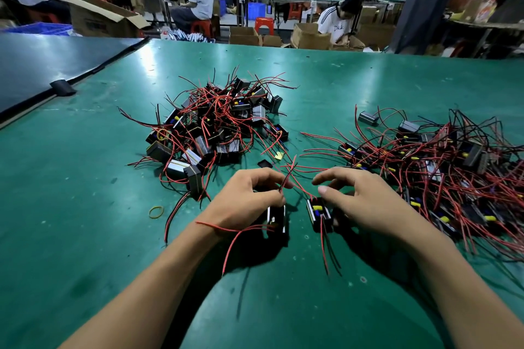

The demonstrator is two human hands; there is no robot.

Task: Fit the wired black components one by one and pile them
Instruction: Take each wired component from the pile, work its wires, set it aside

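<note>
1. In front of the big pile (215,125) of wired blocks on the green table (85,207), a black block (276,218) is being gripped by the left hand (249,201), whose fingers are curled round it.
2. Red wires (286,181) are being pinched between that hand's thumb and forefinger.
3. Also in front of the pile and further right, a second block (319,212) with a yellow part is being held by the right hand (365,201). The thumb and forefinger are curled above it, slightly apart.
4. Thin wires are hanging down from both blocks.
5. Right of the pile, a looser heap (439,167) of wired blocks is lying spread out.
6. In front of the pile, towards its left side, a yellow rubber band (156,211) is lying flat.
</note>
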